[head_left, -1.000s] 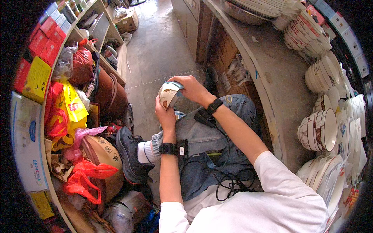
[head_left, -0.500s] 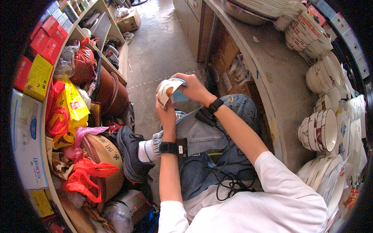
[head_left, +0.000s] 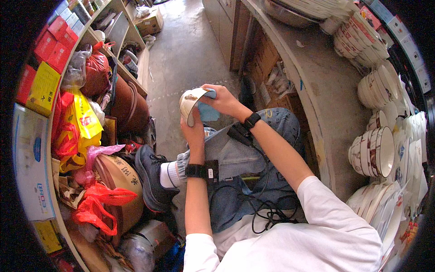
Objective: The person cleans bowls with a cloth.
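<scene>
Head view: left hand [head_left: 194,131] grips rounded white bowl [head_left: 186,106]; right hand [head_left: 225,100] clasps limp blue cloth [head_left: 209,113]

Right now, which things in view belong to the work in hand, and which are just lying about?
In hand:
- white, brown-patterned curved bowl, left hand
- light-blue soft cloth, right hand

Lying about:
- crumpled red plastic bag
- yellow plastic bag
- stacked white, brown-patterned round bowls
</scene>
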`<state>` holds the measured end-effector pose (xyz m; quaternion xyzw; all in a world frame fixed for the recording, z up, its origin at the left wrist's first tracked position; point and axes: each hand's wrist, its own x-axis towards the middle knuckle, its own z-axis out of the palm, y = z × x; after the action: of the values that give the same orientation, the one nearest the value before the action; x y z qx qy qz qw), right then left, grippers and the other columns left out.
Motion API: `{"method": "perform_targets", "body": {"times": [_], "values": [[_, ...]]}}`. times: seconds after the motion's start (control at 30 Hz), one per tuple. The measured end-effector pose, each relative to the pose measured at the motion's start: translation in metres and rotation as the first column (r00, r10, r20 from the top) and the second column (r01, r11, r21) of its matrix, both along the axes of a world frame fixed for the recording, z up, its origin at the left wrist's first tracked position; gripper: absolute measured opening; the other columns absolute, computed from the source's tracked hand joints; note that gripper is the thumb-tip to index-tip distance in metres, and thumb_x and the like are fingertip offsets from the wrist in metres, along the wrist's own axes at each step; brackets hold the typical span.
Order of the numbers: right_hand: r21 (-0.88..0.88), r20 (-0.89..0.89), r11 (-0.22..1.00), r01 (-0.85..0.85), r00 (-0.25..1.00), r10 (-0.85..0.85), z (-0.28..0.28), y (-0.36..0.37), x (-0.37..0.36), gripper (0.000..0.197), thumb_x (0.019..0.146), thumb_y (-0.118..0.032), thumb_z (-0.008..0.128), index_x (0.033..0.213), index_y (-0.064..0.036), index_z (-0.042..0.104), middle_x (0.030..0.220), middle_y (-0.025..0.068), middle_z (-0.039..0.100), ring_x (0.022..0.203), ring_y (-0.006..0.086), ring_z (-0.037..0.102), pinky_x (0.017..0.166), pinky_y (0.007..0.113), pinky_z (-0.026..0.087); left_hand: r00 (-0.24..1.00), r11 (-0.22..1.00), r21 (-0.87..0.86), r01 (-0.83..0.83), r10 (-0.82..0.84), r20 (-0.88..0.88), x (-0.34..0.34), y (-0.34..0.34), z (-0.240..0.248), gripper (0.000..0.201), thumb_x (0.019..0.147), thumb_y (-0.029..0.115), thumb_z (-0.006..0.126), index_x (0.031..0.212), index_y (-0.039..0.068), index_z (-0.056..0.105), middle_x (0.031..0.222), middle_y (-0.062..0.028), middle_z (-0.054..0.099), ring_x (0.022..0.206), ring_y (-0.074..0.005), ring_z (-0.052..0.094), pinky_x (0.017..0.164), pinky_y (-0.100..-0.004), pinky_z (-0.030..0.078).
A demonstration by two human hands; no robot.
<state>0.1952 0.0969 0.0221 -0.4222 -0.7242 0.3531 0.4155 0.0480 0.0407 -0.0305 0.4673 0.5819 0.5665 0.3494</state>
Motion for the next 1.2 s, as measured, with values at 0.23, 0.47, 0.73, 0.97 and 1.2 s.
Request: {"method": "perform_targets", "body": {"times": [0.23,0.47,0.73,0.97,1.2], "values": [[0.158,0.073,0.987,-0.016,0.997,0.005,0.011,-0.004,0.005,0.032,0.079,0.005,0.066,0.11,-0.0019,0.064,0.103,0.0186,0.07,0.101,0.0301,0.069,0.085,0.035,0.052,0.997,0.971,0.237,0.025,-0.007,-0.074,0.001,0.0,0.006,0.032,0.085,-0.004,0.054,0.116,-0.003,0.057,0.102,-0.0157,0.068,0.099,-0.0269,0.066,0.088,-0.0339,0.049],[0.07,-0.078,0.997,0.039,0.996,-0.034,0.011,-0.003,-0.001,0.03,0.081,0.0,0.068,0.111,-0.0026,0.064,0.102,0.0152,0.071,0.097,0.0207,0.069,0.084,0.033,0.052,0.997,0.973,0.223,-0.066,0.073,-0.022,0.0,0.003,0.017,0.028,0.088,0.005,0.063,0.114,-0.004,0.057,0.102,-0.0156,0.069,0.098,-0.0252,0.067,0.085,-0.0338,0.05],[-0.041,0.04,0.998,0.041,0.998,-0.039,0.0,0.0,0.001,0.026,0.085,-0.007,0.07,0.11,-0.0023,0.065,0.102,0.0154,0.071,0.094,0.0226,0.069,0.083,0.034,0.052,0.994,0.996,0.027,0.082,-0.083,0.064,-0.007,0.005,-0.015,0.032,0.096,0.024,0.062,0.11,-0.005,0.061,0.1,-0.0149,0.069,0.095,-0.0255,0.066,0.082,-0.0364,0.05],[0.268,0.145,0.963,-0.035,0.989,-0.005,0.021,-0.01,0.004,0.041,0.072,0.009,0.063,0.111,-0.0037,0.064,0.103,0.0188,0.07,0.101,0.0318,0.069,0.086,0.037,0.053,0.966,0.987,0.159,-0.016,0.056,-0.252,-0.005,0.0,-0.004,0.031,0.087,0.0,0.058,0.118,-0.003,0.057,0.1,-0.0151,0.07,0.097,-0.0228,0.066,0.082,-0.0345,0.051],[0.045,-0.037,0.997,0.063,0.997,-0.061,0.004,-0.001,0.001,0.025,0.084,-0.004,0.07,0.108,-0.0036,0.067,0.096,0.0172,0.071,0.089,0.0292,0.07,0.077,0.034,0.052,0.999,0.994,0.101,0.031,-0.029,-0.019,-0.002,0.0,0.0,0.042,0.097,0.032,0.062,0.113,-0.007,0.063,0.097,-0.0127,0.069,0.088,-0.0203,0.067,0.081,-0.0335,0.051]]}}
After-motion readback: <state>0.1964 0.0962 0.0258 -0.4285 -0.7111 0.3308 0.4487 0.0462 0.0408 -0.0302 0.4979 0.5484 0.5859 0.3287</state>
